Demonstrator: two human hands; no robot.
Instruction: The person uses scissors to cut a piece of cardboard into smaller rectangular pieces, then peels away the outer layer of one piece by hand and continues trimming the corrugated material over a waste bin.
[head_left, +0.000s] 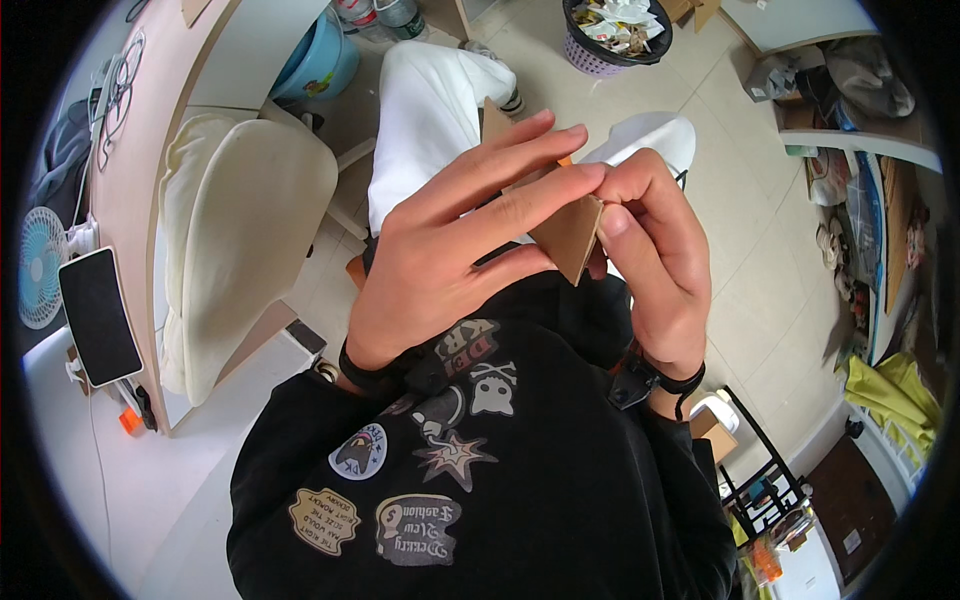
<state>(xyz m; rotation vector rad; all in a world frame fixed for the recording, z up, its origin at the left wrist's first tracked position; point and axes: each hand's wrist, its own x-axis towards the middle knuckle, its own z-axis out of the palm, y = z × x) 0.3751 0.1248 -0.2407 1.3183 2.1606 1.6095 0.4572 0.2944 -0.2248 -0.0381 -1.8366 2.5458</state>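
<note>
A piece of brown cardboard (568, 234) is held up above my lap, its narrow edge towards my right side. My left hand (457, 225) lies across it, fingers extended, with the thumb beneath and the fingertips over the top. At the cardboard's right edge, my right hand (664, 247) pinches it between thumb and bent fingers. Part of the cardboard shows beyond my left fingers, and a small orange bit (565, 160) peeks out behind them. My palms hide the rest. Both wrists wear black straps.
A cream cushioned chair (259, 247) stands at the left beside a desk (150, 187) with cables and a tablet (100, 315). Ahead on the tiled floor are a full waste basket (596, 60) and a blue bucket (330, 64). Shelves with shoes (832, 244) and bags line the right.
</note>
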